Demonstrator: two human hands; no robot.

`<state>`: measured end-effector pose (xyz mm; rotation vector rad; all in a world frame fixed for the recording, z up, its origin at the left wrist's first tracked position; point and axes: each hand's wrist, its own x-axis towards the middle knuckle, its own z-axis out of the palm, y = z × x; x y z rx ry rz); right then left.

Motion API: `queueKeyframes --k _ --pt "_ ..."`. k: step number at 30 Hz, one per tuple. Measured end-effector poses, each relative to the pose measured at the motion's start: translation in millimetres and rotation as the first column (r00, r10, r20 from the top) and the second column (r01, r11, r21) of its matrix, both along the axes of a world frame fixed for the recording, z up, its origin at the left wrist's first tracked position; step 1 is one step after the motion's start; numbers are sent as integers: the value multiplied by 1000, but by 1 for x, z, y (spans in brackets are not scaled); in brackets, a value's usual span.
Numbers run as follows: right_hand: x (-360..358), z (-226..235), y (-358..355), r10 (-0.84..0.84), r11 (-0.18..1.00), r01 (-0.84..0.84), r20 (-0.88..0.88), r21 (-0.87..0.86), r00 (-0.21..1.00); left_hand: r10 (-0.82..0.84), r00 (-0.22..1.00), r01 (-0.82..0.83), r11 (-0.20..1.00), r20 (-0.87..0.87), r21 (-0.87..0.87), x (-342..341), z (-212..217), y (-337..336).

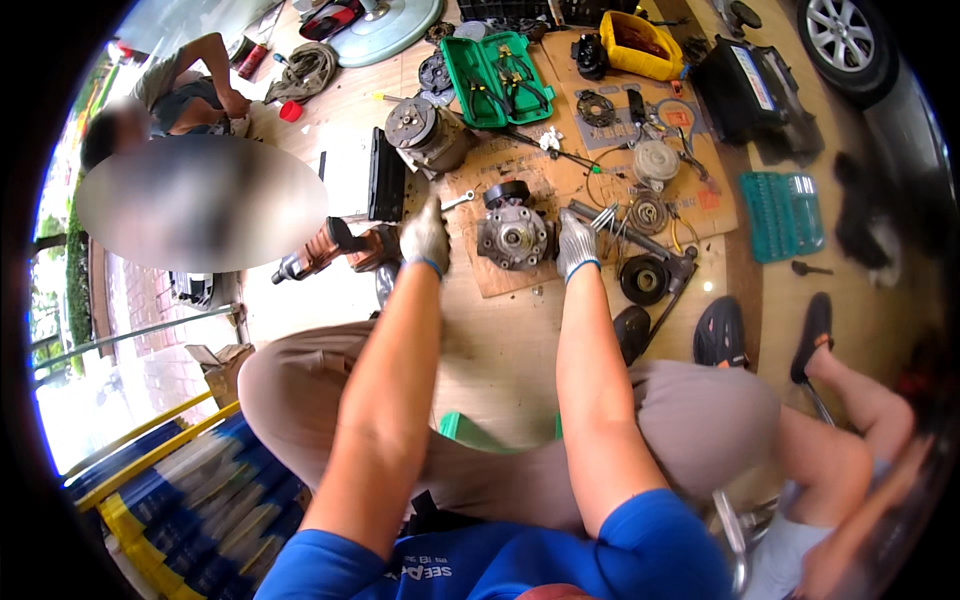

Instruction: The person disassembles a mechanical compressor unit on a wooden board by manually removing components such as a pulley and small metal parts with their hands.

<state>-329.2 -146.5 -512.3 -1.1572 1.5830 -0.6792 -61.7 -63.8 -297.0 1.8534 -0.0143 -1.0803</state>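
My left hand (425, 240), in a pale work glove, is closed. A ring-ended wrench (459, 200) juts from its thumb side over the cardboard. Between my hands stands a round, grey metal machine part (515, 237) with bolts around its face and a black pulley at its far side. My right hand (577, 245), gloved too, is just right of that part, its fingers stretched forward beside several metal hand tools (603, 217). Whether its fingertips touch a tool is too small to tell. An orange-and-black power tool (335, 246) lies left of my left hand.
Cardboard (495, 282) under the parts. Beyond: a larger motor-like part (422, 132), a green plier case (497, 80), a yellow bin (641, 46). Right: a black pulley (644, 279), a black battery-like box (745, 92), a teal tray (782, 215), a car wheel (845, 40). People sit left and right.
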Motion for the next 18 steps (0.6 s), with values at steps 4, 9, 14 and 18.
queueKeyframes --k 4,9,14,18 --pt "52 65 -14 210 967 -212 30 140 977 474 830 -420 878 -293 229 -41 -62 72" --pt "58 127 -68 751 657 -697 -323 286 576 397 738 -360 916 -546 178 -59 -87 57" --pt "7 82 -31 763 450 -893 -510 -23 398 224 632 -193 973 -742 129 -56 -54 16" --pt "44 144 -22 850 271 -955 -496 121 179 342 613 -364 922 -712 129 -58 -75 22"
